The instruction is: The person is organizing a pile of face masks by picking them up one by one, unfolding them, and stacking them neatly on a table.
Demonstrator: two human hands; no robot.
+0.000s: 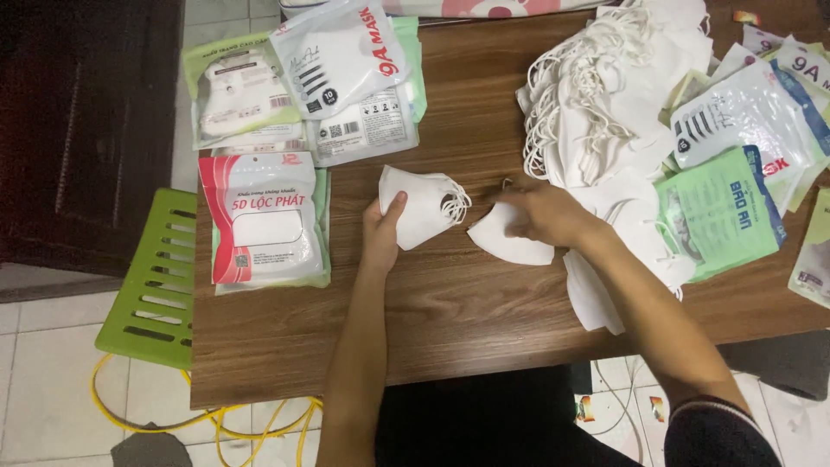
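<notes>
Leftmost, a green chair [149,294] is seen beside the tabletop [450,303], with yellow cable [203,419] looped on the floor beneath. Sealed mask packs [264,220] are laid along the tabletop's left edge, more packs [333,65] stacked behind them. Near the middle, a folded white mask [424,206] is pinched by the left hand [382,229], thumb on top, its ear loops bunched at the right end. Just beside it, a second mask [506,244] is pressed flat to the wood under the right hand [540,214], fingers curled down onto its upper edge. Behind and right of that hand, a loose pile of white masks [605,95] is heaped, loops tangled. Farthest right, green and white packets [718,207] are overlapped at the tabletop's edge.
</notes>
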